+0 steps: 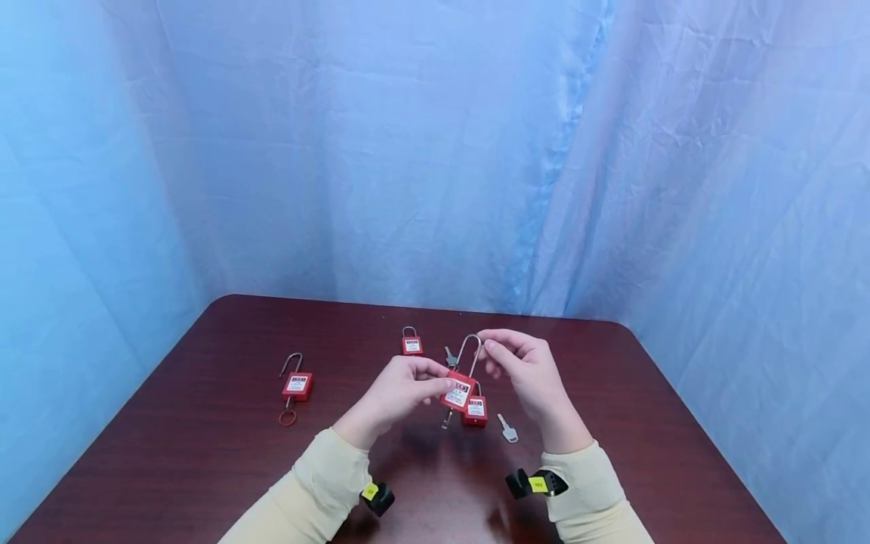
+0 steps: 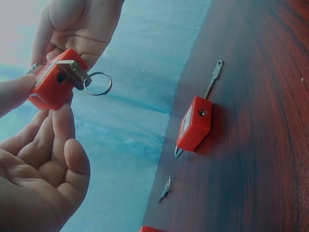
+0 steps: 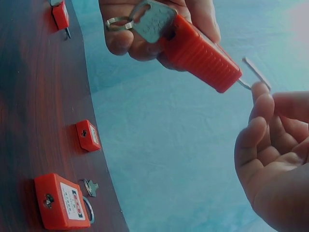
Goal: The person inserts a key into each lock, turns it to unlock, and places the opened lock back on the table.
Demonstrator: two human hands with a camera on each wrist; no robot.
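— Padlocks, red: how many are counted?
— Four. One long-shackle padlock (image 1: 459, 389) is held at the centre; a short padlock (image 1: 476, 409) is recorded just at its 5 o'clock, a small padlock (image 1: 411, 344) at 11 o'clock, and a left padlock (image 1: 295, 384) well off at 9 o'clock.
— Keys?
— Four are listed: an inserted key (image 3: 153, 21) in the held padlock, a loose key (image 1: 506, 428) at 4 o'clock, a far key (image 1: 449, 356) at 12 o'clock, and one in the left padlock, marked by its red ring (image 1: 288, 417).
— Hands?
— Two.
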